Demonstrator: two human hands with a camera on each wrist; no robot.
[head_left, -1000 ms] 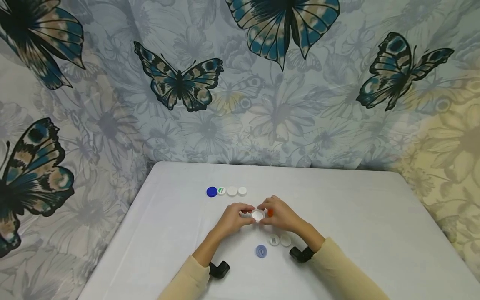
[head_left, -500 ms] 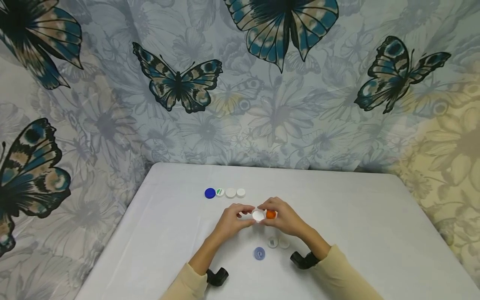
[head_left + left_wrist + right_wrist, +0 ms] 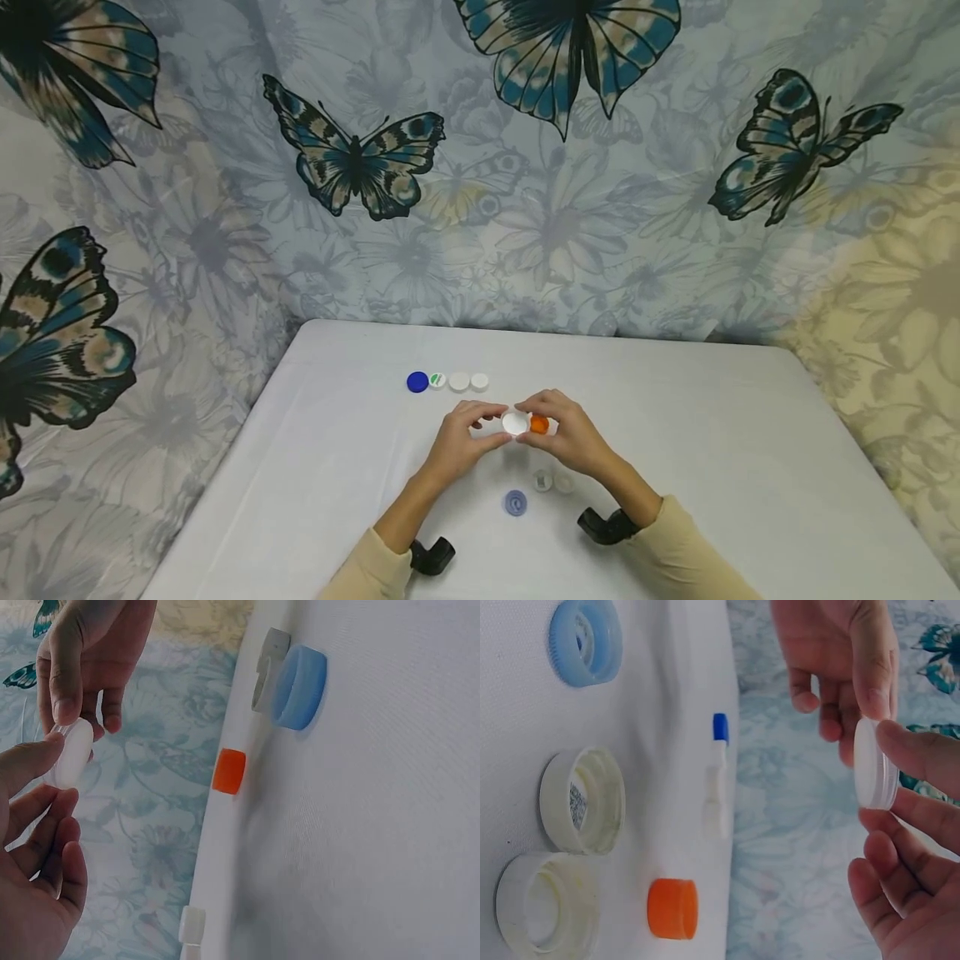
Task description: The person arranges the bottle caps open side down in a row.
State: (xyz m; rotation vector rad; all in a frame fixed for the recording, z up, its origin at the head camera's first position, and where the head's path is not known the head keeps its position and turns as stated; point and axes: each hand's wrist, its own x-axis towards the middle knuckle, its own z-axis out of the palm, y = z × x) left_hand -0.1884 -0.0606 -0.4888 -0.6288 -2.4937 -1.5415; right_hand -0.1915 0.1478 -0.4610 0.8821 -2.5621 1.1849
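Both hands share a white round bottle cap (image 3: 515, 422), raised above the table, its open hollow side toward the head camera. My left hand (image 3: 459, 440) pinches its left edge between thumb and fingers. The right hand (image 3: 567, 431) pinches the opposite edge in the same way. In the right wrist view the held cap (image 3: 876, 765) shows a ridged side wall. An orange cap (image 3: 673, 909) sits on the table below the hands; in the head view it appears between the right thumb and fingers.
Nearer the person lie a light blue cap (image 3: 515, 503) and two off-white caps (image 3: 542, 481), hollow side up. Farther back, a row holds a dark blue cap (image 3: 417, 382), a white cap with a green mark (image 3: 437, 381) and two white caps (image 3: 458, 382). The white table (image 3: 720, 467) meets a butterfly-patterned backdrop.
The hands, still holding the white cap, have shifted slightly, and more of the orange cap shows beside the right fingers. The caps on the table stay in their arrangement.
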